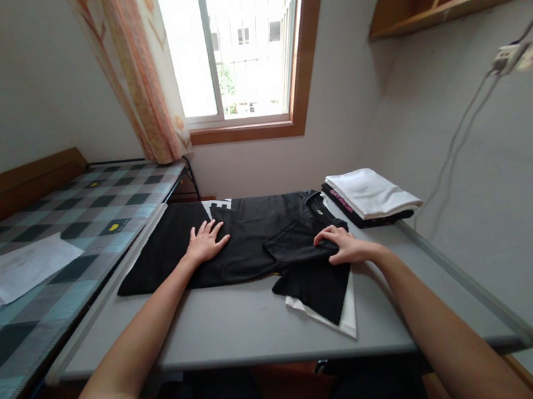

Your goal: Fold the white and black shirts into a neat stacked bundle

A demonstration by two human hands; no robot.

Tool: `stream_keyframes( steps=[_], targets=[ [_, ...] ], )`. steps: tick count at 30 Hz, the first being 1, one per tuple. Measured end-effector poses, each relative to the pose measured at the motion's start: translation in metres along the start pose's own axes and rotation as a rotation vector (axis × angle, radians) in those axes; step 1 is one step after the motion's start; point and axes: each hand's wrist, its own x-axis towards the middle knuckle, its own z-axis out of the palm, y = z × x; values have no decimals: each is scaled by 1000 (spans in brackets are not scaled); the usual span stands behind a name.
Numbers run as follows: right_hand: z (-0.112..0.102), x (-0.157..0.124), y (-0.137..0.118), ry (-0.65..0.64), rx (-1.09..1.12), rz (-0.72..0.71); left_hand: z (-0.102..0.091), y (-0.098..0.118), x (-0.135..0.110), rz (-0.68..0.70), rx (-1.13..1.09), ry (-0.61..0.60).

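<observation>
A black T-shirt (253,242) lies across the grey table, collar to the right and hem to the left, with part of a white print at its far edge. My left hand (204,243) rests flat on its middle, fingers spread. Near the collar (317,208), my right hand (347,245) touches the shoulder with bent fingers, the thumb apart from them; no cloth shows pinched between. A black sleeve (316,289) points toward me below that hand. White cloth (348,314) sticks out from under the sleeve.
Folded clothes stand at the table's far right, a white one (371,189) on top of a black one (376,220). The grey table (246,324) borders a bed with a checked cover (65,204) on the left, where papers (29,267) lie. A wall (490,204) rises at right.
</observation>
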Motion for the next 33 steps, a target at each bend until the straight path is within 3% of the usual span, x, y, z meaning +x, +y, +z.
stream_keyframes(
  steps=[7, 12, 16, 19, 23, 25, 28, 33],
  targets=[
    [3, -16, -3, 24, -31, -48, 2, 2, -14, 11, -13, 14],
    [8, -31, 11, 103, 102, -209, 2, -2, -29, 66, -70, 60],
    [13, -42, 26, 259, 270, -255, -1, -38, -44, 200, -163, 187],
    [14, -49, 34, 297, 335, -202, -13, -81, -65, 171, -223, 226],
    [7, -51, 37, 244, 395, -162, -43, -132, -100, 123, -324, 125],
    [4, -49, 38, 227, 415, -155, -58, -147, -118, 115, -373, -21],
    [0, -45, 39, 227, 417, -141, -73, -155, -143, 109, -404, -172],
    [-1, -36, 39, 325, 343, -75, -72, -146, -167, 142, -302, -108]
  ],
)
